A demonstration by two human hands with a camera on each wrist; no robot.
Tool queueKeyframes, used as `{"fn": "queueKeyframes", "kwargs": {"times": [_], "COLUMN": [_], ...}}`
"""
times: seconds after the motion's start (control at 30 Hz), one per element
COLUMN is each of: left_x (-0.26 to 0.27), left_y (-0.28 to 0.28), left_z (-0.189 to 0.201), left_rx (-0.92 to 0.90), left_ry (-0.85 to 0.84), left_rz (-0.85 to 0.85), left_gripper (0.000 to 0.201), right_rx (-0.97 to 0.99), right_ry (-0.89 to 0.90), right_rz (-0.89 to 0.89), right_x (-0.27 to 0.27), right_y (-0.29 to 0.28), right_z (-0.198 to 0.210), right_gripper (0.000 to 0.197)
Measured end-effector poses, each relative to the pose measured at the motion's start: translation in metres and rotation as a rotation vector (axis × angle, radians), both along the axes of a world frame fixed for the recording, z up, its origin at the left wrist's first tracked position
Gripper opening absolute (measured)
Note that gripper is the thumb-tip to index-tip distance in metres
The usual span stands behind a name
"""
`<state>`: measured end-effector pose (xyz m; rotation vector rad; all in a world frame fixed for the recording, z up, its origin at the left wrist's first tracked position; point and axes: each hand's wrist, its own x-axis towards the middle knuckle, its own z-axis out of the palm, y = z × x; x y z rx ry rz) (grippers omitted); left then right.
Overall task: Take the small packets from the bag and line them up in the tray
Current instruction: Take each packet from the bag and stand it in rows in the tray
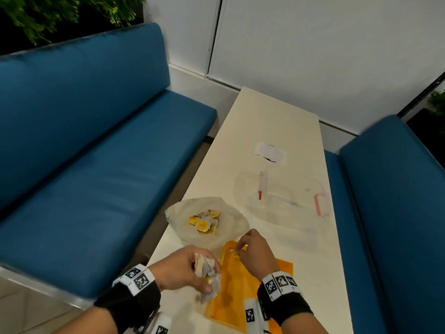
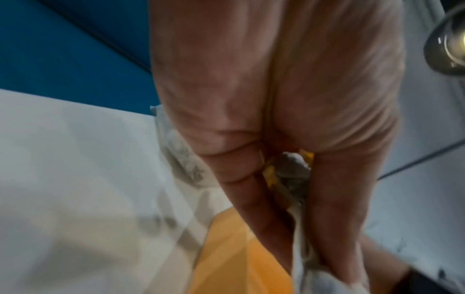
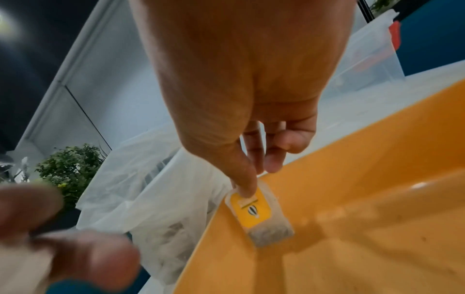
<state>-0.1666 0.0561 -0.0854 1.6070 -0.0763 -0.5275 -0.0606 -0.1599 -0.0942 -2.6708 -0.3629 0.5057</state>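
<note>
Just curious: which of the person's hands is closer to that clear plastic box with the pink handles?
Right. The right hand is at the orange tray's far corner, nearer the clear plastic box; the left hand is further back.

Our left hand [image 2: 274,111] fills the centre of the left wrist view, seen from the palm side, its fingers [image 2: 251,191] and thumb curled round a crumpled bunch of small white paper packets with yellow labels [image 2: 292,171]. Loose white paper trails from the grip toward the lower edge. Beneath the hand lies a flat orange plastic tray [image 2: 231,258] on the pale white tabletop [image 2: 75,179]. A wrinkled translucent white plastic bag [image 2: 183,157] shows just left of the knuckles. A blue upholstered bench [image 2: 62,49] fills the upper left. The picture is blurred.
</note>
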Motion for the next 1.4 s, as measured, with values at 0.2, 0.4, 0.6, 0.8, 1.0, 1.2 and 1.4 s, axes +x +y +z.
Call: {"fn": "queueKeyframes", "kwargs": {"times": [0.2,0.4,0.6,0.8,1.0,1.2,1.4], "left_x": [-0.01,-0.02,-0.03,-0.035,-0.036,-0.037,-0.036], "left_y": [-0.011,-0.009,-0.004,0.003,0.005,0.004,0.008], "left_z": [0.001,0.006,0.003,0.002,0.0,-0.001,-0.004], "left_rx": [0.173,0.239,0.214,0.176,0.174,0.147,0.083], "left_ry": [0.038,0.014,0.034,0.06,0.059,0.063,0.073], "left_rz": [-0.287,-0.435,-0.42,-0.395,-0.382,-0.36,-0.333], "left_gripper": [0.035,0.033,0.033,0.036,0.034,0.034,0.031], "right_rx": [0.056,0.084,0.109,0.104,0.008,-0.002,0.074], "right_ry": [0.018,-0.004,-0.033,-0.109,-0.166,-0.158,-0.127], "right_rz": [-0.014,0.051,0.079,0.087,0.059,0.06,0.048], "right_x": [-0.012,-0.03,-0.042,-0.046,-0.048,-0.05,-0.05], "right_y": [0.01,0.021,0.028,0.032,0.038,0.039,0.031], "right_z": [-0.01,-0.017,-0.024,-0.027,-0.025,-0.022,-0.021], "right_gripper": [0.01,0.008,0.003,0.007,0.007,0.008,0.011]}}
